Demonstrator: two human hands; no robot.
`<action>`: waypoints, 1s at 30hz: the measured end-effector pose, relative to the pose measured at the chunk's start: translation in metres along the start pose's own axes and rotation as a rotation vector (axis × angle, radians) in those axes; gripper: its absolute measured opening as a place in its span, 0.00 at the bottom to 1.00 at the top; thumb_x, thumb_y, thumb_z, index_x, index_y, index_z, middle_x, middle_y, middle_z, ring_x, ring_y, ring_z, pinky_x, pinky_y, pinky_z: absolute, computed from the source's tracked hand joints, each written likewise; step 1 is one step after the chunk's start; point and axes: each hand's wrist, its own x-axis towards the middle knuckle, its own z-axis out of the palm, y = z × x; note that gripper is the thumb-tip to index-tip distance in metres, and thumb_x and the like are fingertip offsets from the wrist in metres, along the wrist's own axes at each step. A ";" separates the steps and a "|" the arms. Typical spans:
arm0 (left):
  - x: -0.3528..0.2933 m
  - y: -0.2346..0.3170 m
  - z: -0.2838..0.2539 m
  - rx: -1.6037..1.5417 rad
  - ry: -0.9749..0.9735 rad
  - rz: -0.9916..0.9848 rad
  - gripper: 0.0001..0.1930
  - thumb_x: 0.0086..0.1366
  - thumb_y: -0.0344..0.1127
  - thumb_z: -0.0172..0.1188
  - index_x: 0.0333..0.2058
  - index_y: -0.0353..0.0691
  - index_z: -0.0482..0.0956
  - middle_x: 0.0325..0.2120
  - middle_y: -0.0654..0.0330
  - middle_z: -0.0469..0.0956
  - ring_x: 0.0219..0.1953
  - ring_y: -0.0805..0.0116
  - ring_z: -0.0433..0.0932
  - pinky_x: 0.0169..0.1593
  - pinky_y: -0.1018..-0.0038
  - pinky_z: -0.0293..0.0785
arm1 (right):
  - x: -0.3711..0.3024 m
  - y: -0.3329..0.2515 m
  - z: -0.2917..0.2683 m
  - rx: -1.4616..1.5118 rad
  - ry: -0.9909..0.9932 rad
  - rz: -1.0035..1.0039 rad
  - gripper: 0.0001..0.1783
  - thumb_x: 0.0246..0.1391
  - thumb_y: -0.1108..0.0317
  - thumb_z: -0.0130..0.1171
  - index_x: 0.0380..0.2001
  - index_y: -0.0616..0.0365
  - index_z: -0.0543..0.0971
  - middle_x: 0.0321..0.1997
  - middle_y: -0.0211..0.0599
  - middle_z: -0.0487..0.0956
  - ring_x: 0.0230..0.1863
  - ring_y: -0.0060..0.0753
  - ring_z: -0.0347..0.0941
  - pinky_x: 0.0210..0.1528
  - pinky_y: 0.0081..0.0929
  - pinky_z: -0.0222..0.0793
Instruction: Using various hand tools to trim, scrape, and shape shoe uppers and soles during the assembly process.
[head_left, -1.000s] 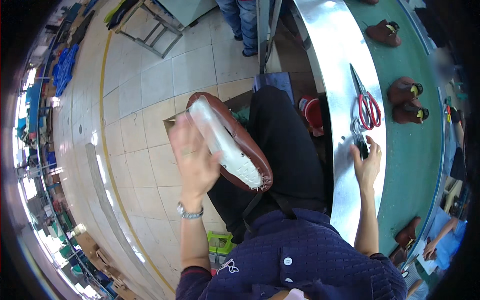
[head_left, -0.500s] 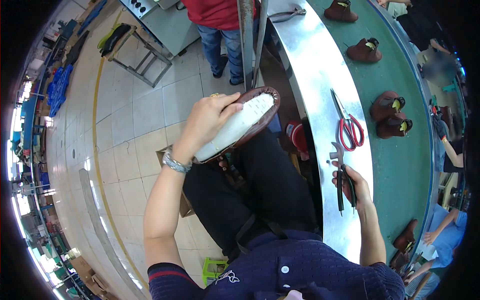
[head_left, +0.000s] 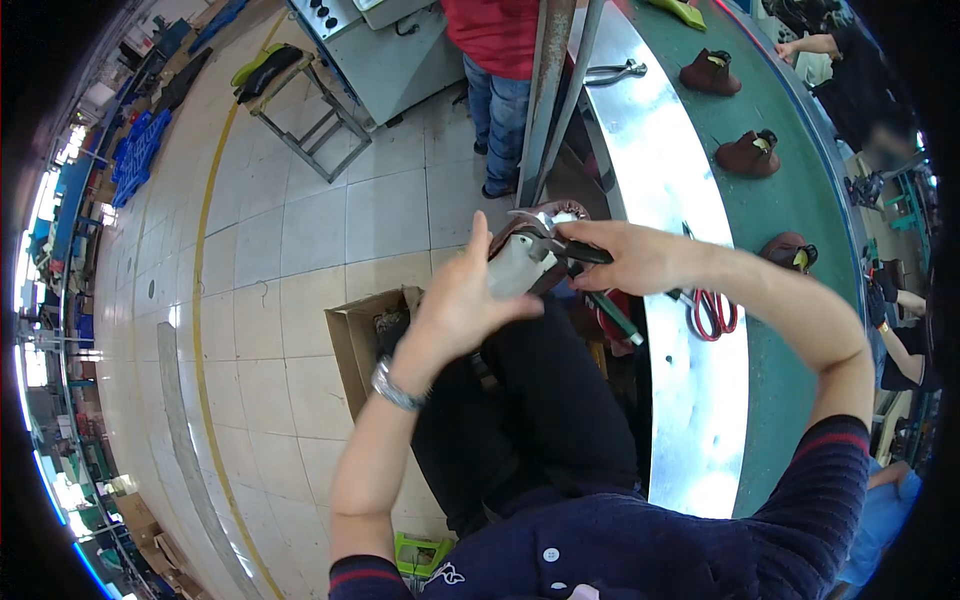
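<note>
A brown leather shoe (head_left: 514, 266) is held sole up above my knees, its pale sole board facing me. My left hand (head_left: 455, 305) is around one end of the shoe, thumb and forefinger spread to either side; the other fingers are hidden. My right hand (head_left: 630, 258) is closed on dark-handled lasting pincers (head_left: 584, 252), whose metal head lies against the shoe's sole edge. One handle sticks out below this hand with a green end. Red-handled scissors (head_left: 713, 315) lie on the metal bench near my right forearm.
The metal bench (head_left: 690, 400) curves along my right, with nippers (head_left: 615, 72) at its far end. Brown shoes (head_left: 748, 154) stand on the green conveyor (head_left: 690, 130). A cardboard box (head_left: 345, 345) is left of my legs. A person in red (head_left: 495, 40) stands beyond a metal post (head_left: 548, 90).
My right hand has lifted the pincers off the bench and brought them to the shoe. My left hand has shifted its grip toward the shoe's near end. The view has turned slightly.
</note>
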 end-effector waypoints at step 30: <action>-0.028 -0.001 0.048 0.648 0.367 0.268 0.36 0.54 0.39 0.65 0.57 0.22 0.65 0.54 0.36 0.68 0.55 0.43 0.69 0.59 0.58 0.66 | -0.002 -0.037 0.002 -0.071 0.344 -0.073 0.32 0.60 0.67 0.52 0.66 0.54 0.57 0.21 0.57 0.77 0.25 0.64 0.75 0.32 0.49 0.73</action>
